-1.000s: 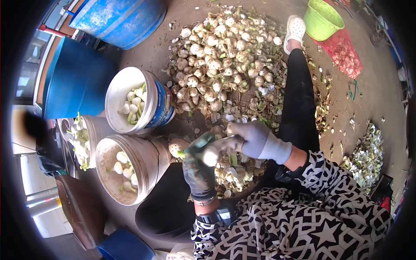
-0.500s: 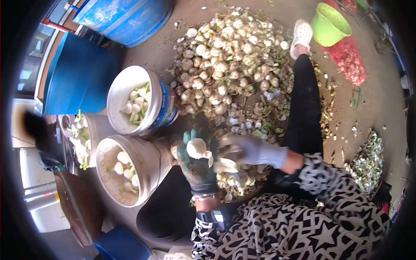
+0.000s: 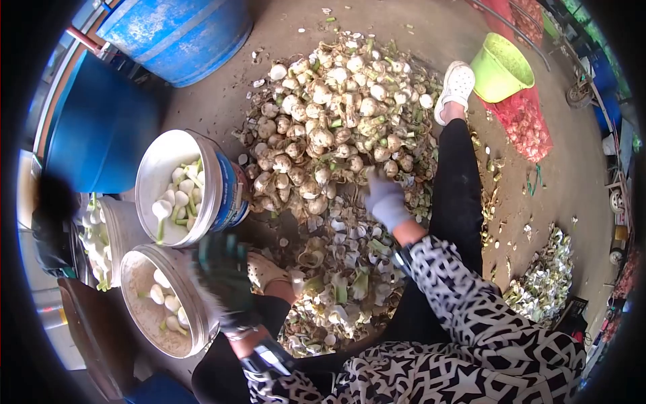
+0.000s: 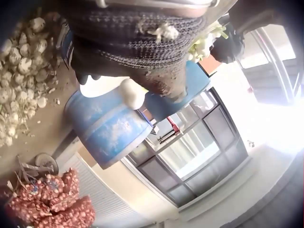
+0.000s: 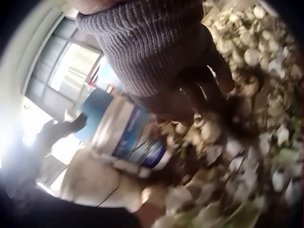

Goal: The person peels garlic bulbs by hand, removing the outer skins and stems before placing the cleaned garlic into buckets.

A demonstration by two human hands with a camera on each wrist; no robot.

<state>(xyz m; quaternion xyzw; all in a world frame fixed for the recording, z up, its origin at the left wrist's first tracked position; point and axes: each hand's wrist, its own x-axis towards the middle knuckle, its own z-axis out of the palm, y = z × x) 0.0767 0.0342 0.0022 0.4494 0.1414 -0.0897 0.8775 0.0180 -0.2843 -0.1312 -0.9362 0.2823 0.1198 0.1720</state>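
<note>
My left hand (image 3: 217, 259), in a dark green glove, is blurred above the gap between two white buckets, its fingers looking spread. In the left wrist view a peeled white bulb (image 4: 133, 93) sits right at the glove's fingertips (image 4: 90, 71); I cannot tell whether they touch. My right hand (image 3: 378, 185), in a grey glove, reaches forward to the near edge of a big pile of unpeeled bulbs (image 3: 336, 114). In the right wrist view its fingers (image 5: 221, 78) are dark and blurred over the bulbs, so their grip is unclear.
A blue-labelled bucket (image 3: 151, 175) and a lower bucket (image 3: 134, 269) hold peeled bulbs; a third (image 3: 101, 229) stands left. Peelings (image 3: 336, 283) cover the ground by my knees. Blue barrels (image 3: 175, 34), a green tub (image 3: 501, 67) and a red net sack (image 3: 525, 124) ring the area.
Both hands were together over my lap working one bulb. The left hand has swung left toward the buckets; the right hand has stretched out to the pile.
</note>
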